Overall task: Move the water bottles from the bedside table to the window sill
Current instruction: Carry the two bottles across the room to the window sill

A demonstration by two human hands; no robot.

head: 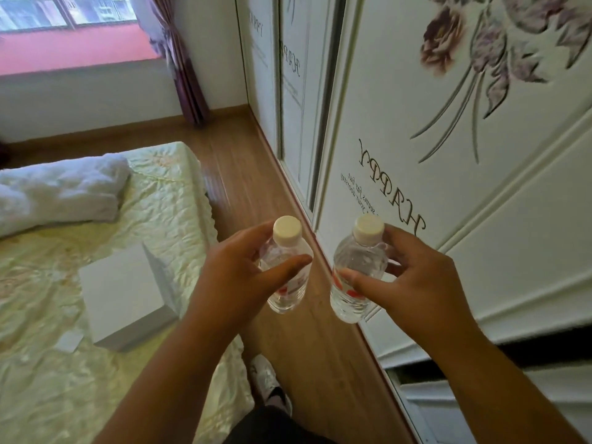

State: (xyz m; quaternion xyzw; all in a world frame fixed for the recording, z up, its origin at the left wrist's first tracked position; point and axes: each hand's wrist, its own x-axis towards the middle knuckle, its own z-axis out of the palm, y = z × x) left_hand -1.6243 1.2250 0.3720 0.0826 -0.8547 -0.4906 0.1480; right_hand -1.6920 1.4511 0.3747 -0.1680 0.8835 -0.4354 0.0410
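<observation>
I carry two small clear water bottles with white caps and red labels, both upright above the wooden floor. My left hand (237, 274) grips the left bottle (288, 248) round its body. My right hand (413, 277) grips the right bottle (360, 251), thumb across its label. The window sill (73, 49), reddish pink, lies far ahead at the top left, below the window. The bedside table is out of view.
A bed (96, 315) with a pale yellow cover fills the left, bearing a folded white blanket (61, 193) and a white box (128, 296). A white wardrobe (448, 155) with flower decoration lines the right. A strip of wooden floor (250, 174) runs between them toward a purple curtain (182, 68).
</observation>
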